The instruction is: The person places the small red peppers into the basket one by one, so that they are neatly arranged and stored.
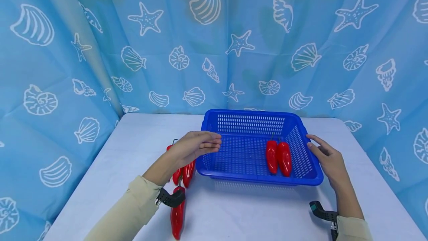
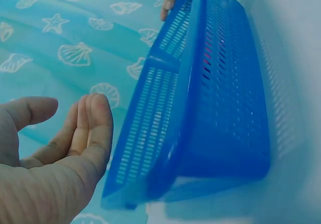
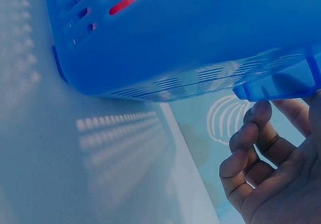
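Observation:
A blue plastic basket with slotted sides stands on the white table. Two red chili peppers lie side by side at its right end. My left hand hovers over the basket's left end, its fingers loosely bent and nothing between them; the left wrist view shows a gap between thumb and fingertips. At the right end, my right hand holds the basket's rim, thumb and index finger on it. Its other fingers curl below the rim in the right wrist view. More red peppers lie left of the basket, partly hidden by my left forearm.
Behind the table hangs a blue curtain with white shells and starfish. Black straps with small devices are worn on both wrists. The basket sits toward the table's far side.

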Demonstrator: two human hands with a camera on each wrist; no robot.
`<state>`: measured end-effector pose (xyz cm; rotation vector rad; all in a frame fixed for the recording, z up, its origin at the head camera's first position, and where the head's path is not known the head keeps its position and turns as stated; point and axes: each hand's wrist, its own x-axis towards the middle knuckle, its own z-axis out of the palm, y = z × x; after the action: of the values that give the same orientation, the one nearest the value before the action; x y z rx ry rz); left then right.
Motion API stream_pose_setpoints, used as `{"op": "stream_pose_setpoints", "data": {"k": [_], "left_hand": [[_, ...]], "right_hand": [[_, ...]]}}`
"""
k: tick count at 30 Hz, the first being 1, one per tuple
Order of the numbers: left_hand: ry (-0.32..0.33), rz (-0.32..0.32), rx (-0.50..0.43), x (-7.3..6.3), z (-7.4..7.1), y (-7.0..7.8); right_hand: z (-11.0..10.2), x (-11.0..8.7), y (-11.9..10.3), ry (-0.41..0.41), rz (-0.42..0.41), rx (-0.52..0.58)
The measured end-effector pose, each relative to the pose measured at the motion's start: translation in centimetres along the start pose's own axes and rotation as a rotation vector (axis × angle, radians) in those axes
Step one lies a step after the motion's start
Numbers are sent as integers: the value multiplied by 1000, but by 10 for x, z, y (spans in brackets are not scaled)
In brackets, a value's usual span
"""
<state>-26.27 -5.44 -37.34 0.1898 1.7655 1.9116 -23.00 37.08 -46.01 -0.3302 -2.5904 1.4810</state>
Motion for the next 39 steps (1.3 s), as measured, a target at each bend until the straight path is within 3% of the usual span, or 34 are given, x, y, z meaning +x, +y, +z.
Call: {"op": "stream_pose_setpoints", "data": {"k": [8,19,26,39], "left_hand": [[66,37,-5,-24,-20,-13],[184,11,-29,-50,-42,-38],[283,-37,-54,-68,-56,-57],[424,-62,22,-90,-69,-84]], "right_hand": [[-1,1,0,11,3,11],[3,-3,0,8,16,32],[3,-1,1,9,22,41],[6,-1,0,13,42,61]]}}
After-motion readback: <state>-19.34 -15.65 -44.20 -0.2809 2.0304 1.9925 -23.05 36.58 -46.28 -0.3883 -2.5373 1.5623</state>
